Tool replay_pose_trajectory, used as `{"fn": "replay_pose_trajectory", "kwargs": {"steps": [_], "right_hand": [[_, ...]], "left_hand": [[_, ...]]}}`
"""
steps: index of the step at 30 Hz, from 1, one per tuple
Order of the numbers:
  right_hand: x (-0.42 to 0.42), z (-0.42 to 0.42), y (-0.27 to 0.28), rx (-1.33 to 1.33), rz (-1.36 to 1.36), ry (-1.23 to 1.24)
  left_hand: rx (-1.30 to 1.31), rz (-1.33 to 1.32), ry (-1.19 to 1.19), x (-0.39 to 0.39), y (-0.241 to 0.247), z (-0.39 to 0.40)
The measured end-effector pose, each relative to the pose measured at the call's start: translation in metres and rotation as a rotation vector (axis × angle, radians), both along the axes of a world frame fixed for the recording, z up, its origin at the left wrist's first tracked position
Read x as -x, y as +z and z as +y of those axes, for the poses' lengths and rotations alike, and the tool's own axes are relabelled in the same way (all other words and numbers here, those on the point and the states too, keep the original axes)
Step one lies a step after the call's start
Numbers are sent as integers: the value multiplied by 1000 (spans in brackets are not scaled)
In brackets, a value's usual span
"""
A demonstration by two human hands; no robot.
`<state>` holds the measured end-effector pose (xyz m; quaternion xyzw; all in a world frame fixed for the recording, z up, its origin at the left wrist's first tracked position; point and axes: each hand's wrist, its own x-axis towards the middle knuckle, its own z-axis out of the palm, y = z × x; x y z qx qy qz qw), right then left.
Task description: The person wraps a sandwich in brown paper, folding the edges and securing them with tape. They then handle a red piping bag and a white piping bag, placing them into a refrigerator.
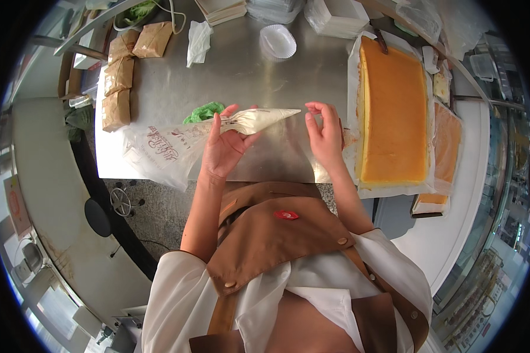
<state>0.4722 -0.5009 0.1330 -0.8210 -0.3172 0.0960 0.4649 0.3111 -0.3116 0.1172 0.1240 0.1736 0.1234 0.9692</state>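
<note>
A plastic piping bag [265, 120] with pale cream in its pointed end lies across the fingers of my left hand [227, 148], its tip pointing right. The bag's loose printed part spreads left over the steel table's front edge. My right hand [324, 130] is raised just right of the tip, fingers bent, apart from the bag. Behind my left hand lies a crumpled green cloth or bag [204, 112]. On the right a large rectangular sheet cake with an orange-brown top [393, 114] rests on white paper, a dark-handled knife [381, 41] at its far end.
Several brown paper packets [116, 110] line the table's left side. A white tissue [199, 43] and fluted paper cups [278, 41] lie toward the back. White boxes [335, 17] stand at the back right. Another orange-topped sheet [447, 141] lies beyond the cake. A metal bar [92, 27] crosses the back left.
</note>
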Motion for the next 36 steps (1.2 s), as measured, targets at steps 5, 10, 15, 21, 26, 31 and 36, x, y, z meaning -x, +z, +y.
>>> {"fn": "replay_pose_trajectory", "kwargs": {"steps": [5, 10, 15, 21, 26, 31, 36], "right_hand": [[1, 24, 9, -142, 485, 228], [8, 46, 16, -16, 436, 393], [29, 71, 0, 108, 346, 463], [47, 115, -19, 222, 145, 621], [51, 166, -69, 341, 167, 492], [139, 210, -126, 260, -562, 367], [130, 197, -163, 240, -412, 526]], "left_hand": [[-23, -35, 42, 24, 7, 10], [-50, -17, 92, 48, 7, 15], [-51, 32, 183, 80, 3, 17], [-22, 15, 353, 127, -13, 15], [84, -28, 648, 178, -18, 24], [152, -19, 764, 211, -11, 33], [182, -66, 739, 205, -7, 41]]}}
